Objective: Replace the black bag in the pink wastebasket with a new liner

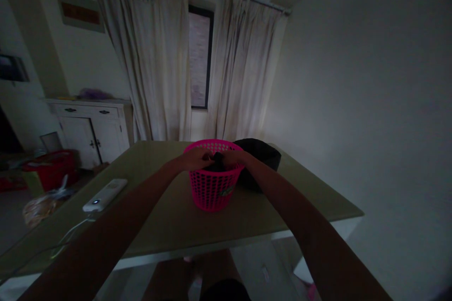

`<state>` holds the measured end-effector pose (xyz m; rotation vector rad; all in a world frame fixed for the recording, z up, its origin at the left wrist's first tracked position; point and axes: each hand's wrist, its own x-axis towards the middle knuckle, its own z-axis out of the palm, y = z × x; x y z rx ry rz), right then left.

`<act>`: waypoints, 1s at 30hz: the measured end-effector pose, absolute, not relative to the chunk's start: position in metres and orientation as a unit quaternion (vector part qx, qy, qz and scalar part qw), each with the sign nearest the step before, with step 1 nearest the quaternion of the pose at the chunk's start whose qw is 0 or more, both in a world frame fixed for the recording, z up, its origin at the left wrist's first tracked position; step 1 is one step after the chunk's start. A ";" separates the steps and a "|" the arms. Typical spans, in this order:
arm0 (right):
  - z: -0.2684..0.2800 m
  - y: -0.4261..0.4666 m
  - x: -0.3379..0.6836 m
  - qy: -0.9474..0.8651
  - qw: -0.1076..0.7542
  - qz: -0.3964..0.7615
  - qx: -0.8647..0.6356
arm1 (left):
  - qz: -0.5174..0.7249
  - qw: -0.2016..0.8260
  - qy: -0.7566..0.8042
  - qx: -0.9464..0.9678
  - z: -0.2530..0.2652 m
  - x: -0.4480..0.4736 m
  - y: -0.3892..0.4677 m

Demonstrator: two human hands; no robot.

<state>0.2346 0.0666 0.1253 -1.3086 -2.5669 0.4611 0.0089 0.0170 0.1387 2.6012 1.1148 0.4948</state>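
A bright pink plastic basket with round holes stands upright on the table. Both my hands reach into its top. My left hand comes over the left rim, its fingers curled at a small black cloth-like item. From the right side, my right hand meets the same item, its fingertips partly hidden in the dim basket. What exactly the black item is cannot be made out. Directly behind and right of the basket sits a black, open-topped fabric bin, partly covered by my right forearm.
The greenish table has a white power strip with a cable at its left. Past the left edge are a red container and a plastic bag on the floor. A white cabinet and curtains stand behind.
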 end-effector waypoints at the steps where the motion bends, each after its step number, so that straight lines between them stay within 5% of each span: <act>1: 0.125 0.066 0.233 -0.873 0.109 0.169 -0.444 | 0.169 0.134 0.381 0.899 0.138 0.010 0.018; 6: 0.138 0.065 0.239 -0.865 0.154 0.226 -0.420 | 0.301 0.140 0.388 0.860 0.131 0.007 0.027; 12: 0.164 0.050 0.254 -0.744 0.476 0.353 -0.309 | 0.358 0.196 0.327 0.852 0.127 -0.003 0.041; 17: 0.169 0.037 0.252 -0.734 0.515 0.355 -0.265 | 0.343 0.179 0.336 0.859 0.140 0.016 0.043; 23: 0.154 0.040 0.261 -0.764 0.385 0.345 -0.385 | 0.391 0.101 0.409 0.818 0.144 0.033 0.039; 30: 0.166 0.033 0.296 -0.850 0.244 0.100 -0.455 | 0.365 0.012 0.453 0.813 0.144 0.014 0.038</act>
